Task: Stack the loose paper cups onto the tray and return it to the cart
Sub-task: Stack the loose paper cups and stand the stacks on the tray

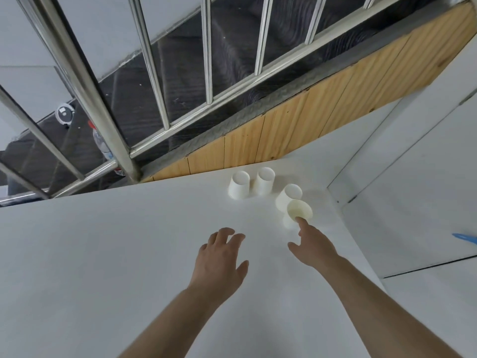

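Observation:
Several white paper cups stand on the white table (129, 254) near its far right corner. Two upside-down cups (239, 186) (264, 180) stand side by side at the back. A third upside-down cup (287, 196) is to their right. In front of it stands an upright cup (298, 211) with its mouth up. My right hand (313, 244) reaches to this cup, its fingertip touching the near rim, fingers extended. My left hand (222, 257) hovers over the table, fingers spread and loosely bent, holding nothing. No tray or cart is in view.
A steel railing (103, 104) and a wooden panel (309, 120) run along the table's far edge. Behind the railing are dark stairs, a plastic bottle (102, 143) and a round white device (64, 113). The table's right edge drops to a white floor with a blue object (464, 238).

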